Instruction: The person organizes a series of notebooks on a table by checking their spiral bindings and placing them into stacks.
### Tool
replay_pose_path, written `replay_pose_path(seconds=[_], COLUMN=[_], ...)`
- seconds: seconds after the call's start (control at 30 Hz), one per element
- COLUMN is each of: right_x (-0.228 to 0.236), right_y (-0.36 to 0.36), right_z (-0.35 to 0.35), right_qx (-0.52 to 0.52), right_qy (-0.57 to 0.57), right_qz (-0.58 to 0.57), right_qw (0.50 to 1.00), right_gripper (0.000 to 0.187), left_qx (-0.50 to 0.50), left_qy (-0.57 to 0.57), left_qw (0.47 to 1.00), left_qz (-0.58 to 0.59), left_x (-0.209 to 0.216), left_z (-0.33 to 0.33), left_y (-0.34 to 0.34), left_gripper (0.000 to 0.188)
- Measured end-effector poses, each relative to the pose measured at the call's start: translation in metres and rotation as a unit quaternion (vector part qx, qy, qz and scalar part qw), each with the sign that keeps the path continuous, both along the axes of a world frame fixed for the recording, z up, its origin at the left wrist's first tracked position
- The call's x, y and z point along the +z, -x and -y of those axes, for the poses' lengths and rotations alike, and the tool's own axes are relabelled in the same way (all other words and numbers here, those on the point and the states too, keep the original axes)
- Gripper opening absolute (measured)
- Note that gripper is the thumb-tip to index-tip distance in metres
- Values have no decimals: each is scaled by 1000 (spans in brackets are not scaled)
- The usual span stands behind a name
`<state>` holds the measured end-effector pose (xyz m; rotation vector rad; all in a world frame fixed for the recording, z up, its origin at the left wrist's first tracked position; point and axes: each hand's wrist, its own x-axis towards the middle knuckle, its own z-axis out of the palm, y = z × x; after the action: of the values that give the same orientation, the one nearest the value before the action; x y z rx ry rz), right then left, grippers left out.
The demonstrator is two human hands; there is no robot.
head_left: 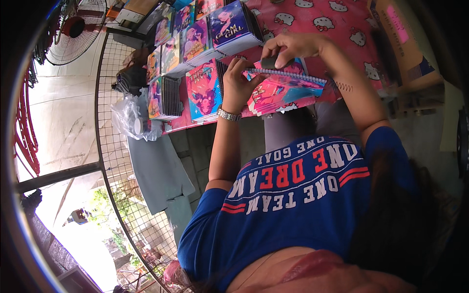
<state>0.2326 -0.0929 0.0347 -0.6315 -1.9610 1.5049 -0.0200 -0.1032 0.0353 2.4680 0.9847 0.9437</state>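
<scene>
My left hand [239, 78], with a metal watch at the wrist, pinches the left end of the bound edge of a pink and blue notebook [278, 93]. The notebook is tilted up over the table edge nearest me. A spiral wire coil [344, 87] runs along that edge, and its loose end sticks out past the right side, beneath my right forearm. Above the coil, my right hand [295, 47] is closed on a small dark block [269, 62]. The block is close to the coil; I cannot tell whether they touch. Other colourful sheets or covers lie under the notebook.
Stacks of spiral notebooks [195, 41] fill the left and far side of the pink patterned table cover [312, 12]. A cardboard box [408, 44] stands at the right. At the left are a clear plastic bag [129, 117], wire mesh [110, 73] and a fan [75, 29].
</scene>
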Motion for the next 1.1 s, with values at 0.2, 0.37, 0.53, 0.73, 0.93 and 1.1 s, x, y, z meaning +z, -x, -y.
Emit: replay_pose_path(seconds=[0.2, 0.37, 0.53, 0.73, 0.93, 1.1], right_x=[6, -3, -66, -196, -186, -132], right_y=[-3, -3, -39, -114, -45, -12], right_z=[2, -4, -30, 31, 156, 146], right_qx=[6, -7, -201, -546, -489, -536], right_qy=[71, 74, 39, -226, -133, -217], right_qz=[-33, -12, 155, 273, 487, 163], right_qw=[997, 997, 966, 759, 712, 800], right_gripper=[45, 49, 50, 78, 75, 59], left_qx=[-3, 10, 2, 54, 69, 101], left_qy=[96, 113, 150, 197, 206, 140], left_qw=[995, 988, 984, 941, 907, 936], left_qz=[20, 101, 91, 270, 362, 306], left_x=[-8, -16, -23, -16, -33, -35], left_z=[-5, -7, -13, 3, 4, 8], left_y=[5, 2, 9, -6, -1, -10], left_gripper=[37, 44, 28, 21, 22, 19])
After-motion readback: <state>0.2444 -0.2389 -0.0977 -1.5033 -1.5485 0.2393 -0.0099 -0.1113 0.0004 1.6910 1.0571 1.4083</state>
